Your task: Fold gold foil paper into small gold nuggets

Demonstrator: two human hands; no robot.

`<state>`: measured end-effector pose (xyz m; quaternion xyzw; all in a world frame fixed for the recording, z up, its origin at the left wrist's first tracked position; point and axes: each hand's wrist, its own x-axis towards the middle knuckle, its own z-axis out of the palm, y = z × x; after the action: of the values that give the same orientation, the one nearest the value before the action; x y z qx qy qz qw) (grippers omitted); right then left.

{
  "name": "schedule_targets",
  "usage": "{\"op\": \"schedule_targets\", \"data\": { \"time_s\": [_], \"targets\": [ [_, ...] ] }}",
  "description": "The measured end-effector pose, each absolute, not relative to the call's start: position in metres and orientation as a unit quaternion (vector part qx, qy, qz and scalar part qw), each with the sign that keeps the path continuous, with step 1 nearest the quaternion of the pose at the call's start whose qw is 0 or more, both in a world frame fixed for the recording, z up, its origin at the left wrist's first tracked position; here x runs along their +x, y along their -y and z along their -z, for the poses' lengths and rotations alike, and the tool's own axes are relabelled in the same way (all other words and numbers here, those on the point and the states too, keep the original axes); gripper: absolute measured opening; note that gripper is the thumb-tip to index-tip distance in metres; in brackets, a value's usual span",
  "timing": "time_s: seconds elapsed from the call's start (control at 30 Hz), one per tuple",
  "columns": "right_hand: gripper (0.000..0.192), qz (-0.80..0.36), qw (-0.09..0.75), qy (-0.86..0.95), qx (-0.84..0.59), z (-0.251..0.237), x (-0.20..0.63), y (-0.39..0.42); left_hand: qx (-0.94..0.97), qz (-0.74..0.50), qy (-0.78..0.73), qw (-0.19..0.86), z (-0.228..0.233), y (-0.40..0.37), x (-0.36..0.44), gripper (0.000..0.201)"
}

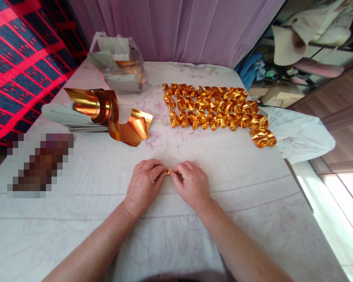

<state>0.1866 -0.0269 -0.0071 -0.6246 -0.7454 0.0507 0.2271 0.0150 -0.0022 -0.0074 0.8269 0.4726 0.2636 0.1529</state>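
Note:
Over the middle of the table, my left hand (145,181) and my right hand (193,182) face each other with fingers closed in a pinch. Between their fingertips shows a small bit of gold foil paper (168,172); the fingers hide most of it. Beyond the hands, to the right, folded gold foil pieces (214,105) stand in three rows. A further folded foil piece (262,137) lies at the near right end of these rows. To the left, curled gold foil sheets (129,131) rest on a stack of pale paper (85,126).
The table (170,243) has a pale patterned cloth. At its back left stands a clear plastic bag (117,64) of paper and foil. A white plastic bag (302,135) hangs at the right edge. Purple curtains (176,31) border the far side. A blurred-out patch covers something at left.

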Motion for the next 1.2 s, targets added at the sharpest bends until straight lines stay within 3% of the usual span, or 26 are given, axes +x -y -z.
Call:
{"op": "schedule_targets", "data": {
  "time_s": [1.2],
  "targets": [
    [0.013, -0.059, 0.219, 0.73, -0.645, 0.0055, 0.1845, 0.0249, 0.825, -0.255, -0.481, 0.153, 0.0068, 0.0011, 0.016, 0.012]
  ]
}}
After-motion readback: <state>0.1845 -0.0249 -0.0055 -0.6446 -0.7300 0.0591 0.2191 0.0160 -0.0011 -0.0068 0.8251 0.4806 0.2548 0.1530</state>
